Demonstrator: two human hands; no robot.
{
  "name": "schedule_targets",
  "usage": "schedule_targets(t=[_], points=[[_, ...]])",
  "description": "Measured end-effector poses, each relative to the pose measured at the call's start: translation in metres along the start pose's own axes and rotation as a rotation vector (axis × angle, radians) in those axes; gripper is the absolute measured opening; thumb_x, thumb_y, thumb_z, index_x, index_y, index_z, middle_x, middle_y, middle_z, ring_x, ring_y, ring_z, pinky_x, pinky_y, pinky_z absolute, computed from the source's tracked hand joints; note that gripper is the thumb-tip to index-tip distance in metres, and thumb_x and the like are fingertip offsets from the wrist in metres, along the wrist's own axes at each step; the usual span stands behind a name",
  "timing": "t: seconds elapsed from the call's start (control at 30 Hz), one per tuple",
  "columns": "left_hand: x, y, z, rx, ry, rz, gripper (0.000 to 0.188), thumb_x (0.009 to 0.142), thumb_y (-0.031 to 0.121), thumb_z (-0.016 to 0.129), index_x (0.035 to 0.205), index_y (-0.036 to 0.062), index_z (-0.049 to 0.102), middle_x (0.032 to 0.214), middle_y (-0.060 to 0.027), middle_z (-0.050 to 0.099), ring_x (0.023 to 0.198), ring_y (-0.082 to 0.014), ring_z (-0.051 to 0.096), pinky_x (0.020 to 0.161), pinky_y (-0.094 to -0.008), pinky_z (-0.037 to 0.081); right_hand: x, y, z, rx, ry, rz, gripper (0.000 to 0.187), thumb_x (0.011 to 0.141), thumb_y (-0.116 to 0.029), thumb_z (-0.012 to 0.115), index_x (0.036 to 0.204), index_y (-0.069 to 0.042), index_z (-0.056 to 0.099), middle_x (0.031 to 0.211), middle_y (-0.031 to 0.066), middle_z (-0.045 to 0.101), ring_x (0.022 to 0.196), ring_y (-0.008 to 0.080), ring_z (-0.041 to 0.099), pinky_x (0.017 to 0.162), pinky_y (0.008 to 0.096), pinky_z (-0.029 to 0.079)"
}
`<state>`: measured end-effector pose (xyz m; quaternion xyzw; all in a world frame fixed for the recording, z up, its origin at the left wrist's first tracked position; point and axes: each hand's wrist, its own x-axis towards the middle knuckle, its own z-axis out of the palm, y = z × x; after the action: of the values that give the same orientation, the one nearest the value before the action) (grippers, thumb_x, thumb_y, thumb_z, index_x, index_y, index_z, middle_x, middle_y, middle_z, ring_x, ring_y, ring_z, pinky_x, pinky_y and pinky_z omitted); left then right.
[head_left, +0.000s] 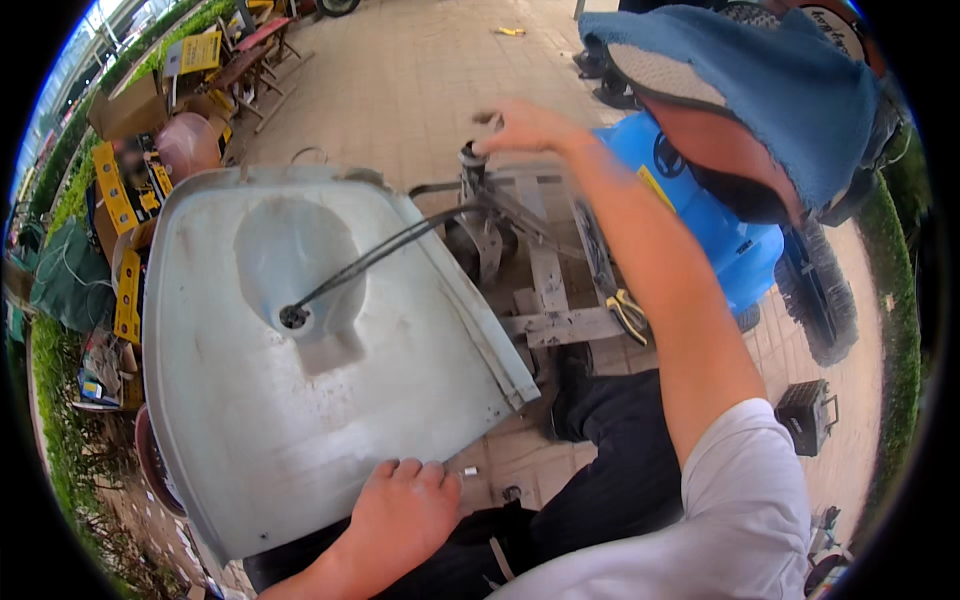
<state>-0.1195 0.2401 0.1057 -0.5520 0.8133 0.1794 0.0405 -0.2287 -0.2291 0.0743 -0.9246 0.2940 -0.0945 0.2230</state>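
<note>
A large pale grey-green panel (400,435), with a rounded recess and a hole in it, lies tilted over my lap. My left hand (405,510) is closed over its near edge, fingers bent on the top face; the thumb is hidden. Two dark cables (385,255) run from the hole to a worn metal frame (547,270). At the frame's far end stands a short upright dark tube (470,165). My right hand (525,127) is at the top of this tube, thumb and fingers curved but apart, slightly blurred. Nothing held shows between them.
Yellow-handled pliers (628,315) rest at the frame's right side. A blue plastic body (715,225) and a seat draped with a blue cloth (760,80) stand to the right, near a dark crate (806,415). Cardboard boxes (130,110) and folding stools (255,60) line the left.
</note>
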Motion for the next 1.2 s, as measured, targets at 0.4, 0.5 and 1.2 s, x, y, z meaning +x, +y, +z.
schedule_targets(t=[0.4, 0.5, 1.2], points=[[-0.025, -0.007, 0.001, -0.127, -0.2, -0.245, 0.032, 0.083, 0.033, 0.068, 0.092, 0.0023, 0.063, 0.085, -0.016, 0.064, 0.083, -0.0357, 0.063, 0.076, -0.0462, 0.05, -0.177, -0.211, 0.039, 0.172, -1.432, -0.362, 0.042, 0.084, -0.034, 0.068, 0.108, 0.001, 0.067, 0.106, 0.0152, 0.07, 0.097, 0.0259, 0.067, 0.082, 0.0384, 0.053], [-0.025, -0.008, -0.007, -0.139, 0.07, -0.184, 0.035, 0.086, 0.034, 0.067, 0.098, 0.0014, 0.065, 0.094, -0.0187, 0.066, 0.09, -0.0363, 0.063, 0.079, -0.0436, 0.051, -0.246, -0.201, 0.14, 0.002, -1.621, -0.329, 0.046, 0.085, -0.037, 0.062, 0.114, -0.001, 0.066, 0.11, 0.0197, 0.067, 0.106, 0.0336, 0.063, 0.09, 0.0436, 0.049], [-0.046, 0.0, -0.047, -0.353, 0.418, -0.261, 0.031, 0.078, 0.027, 0.075, 0.098, 0.004, 0.067, 0.095, -0.0108, 0.068, 0.085, -0.0316, 0.064, 0.075, -0.0407, 0.052, -0.262, -0.064, 0.467, -0.061, -0.253, 0.342, 0.044, 0.083, -0.023, 0.061, 0.122, -0.005, 0.058, 0.126, 0.0229, 0.056, 0.117, 0.0405, 0.053, 0.097, 0.0455, 0.044]])
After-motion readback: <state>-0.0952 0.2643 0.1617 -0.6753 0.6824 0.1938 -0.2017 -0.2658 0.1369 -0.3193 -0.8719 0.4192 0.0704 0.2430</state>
